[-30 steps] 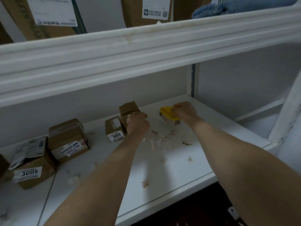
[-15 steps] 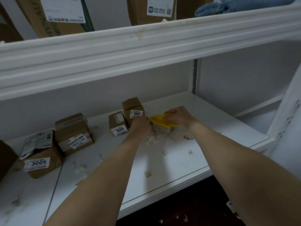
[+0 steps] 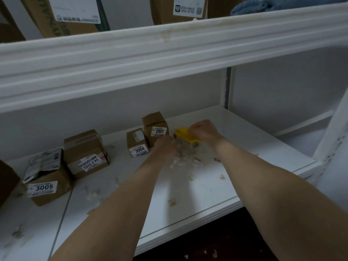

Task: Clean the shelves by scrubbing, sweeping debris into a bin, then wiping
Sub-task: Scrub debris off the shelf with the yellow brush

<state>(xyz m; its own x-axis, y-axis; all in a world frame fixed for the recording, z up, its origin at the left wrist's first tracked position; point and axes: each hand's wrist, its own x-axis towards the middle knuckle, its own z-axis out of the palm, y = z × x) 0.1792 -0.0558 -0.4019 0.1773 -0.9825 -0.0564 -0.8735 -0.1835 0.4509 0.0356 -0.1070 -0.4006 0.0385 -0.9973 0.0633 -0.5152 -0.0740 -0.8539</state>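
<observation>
Gripping the yellow brush [image 3: 183, 135] from above, the right hand [image 3: 204, 132] had its fingers curled over the brush back, bristles down on the shelf [image 3: 207, 194] at the 12 o'clock edge of the debris [image 3: 185, 161] pile. The left hand [image 3: 165, 147] sat at 9 o'clock of the brush, knuckles to camera, touching or just beside the pile. Its fingers looked curled, but whether it pinched any scraps I cannot tell. Box 2007 [image 3: 154, 127] stood at 11 o'clock of the left hand and box 3004 [image 3: 136, 142] at its 9 o'clock, both near enough to get bumped. Handling, as a judgement: the brush looked like hard plastic, light, with a stiff body and short bristles that give a little. It was best held as it was, over the top of the back, palm pressing down so the bristles bite. The debris looked like torn paper or fluff, very light and soft, likely to scatter or cling to the bristles, so short low strokes toward 6 o'clock probably suited better than fast flicks. More loose bits lay toward 6 and 8 o'clock on the shelf, and some on the dark floor [image 3: 212, 253] below its front edge. No bin was in view. A blue cloth [image 3: 263, 5] lay on the upper shelf [image 3: 169, 46] at 1 o'clock, soft and probably meant for the wipe step. The shelf surface looked smooth, so scraps should slide easily.
</observation>
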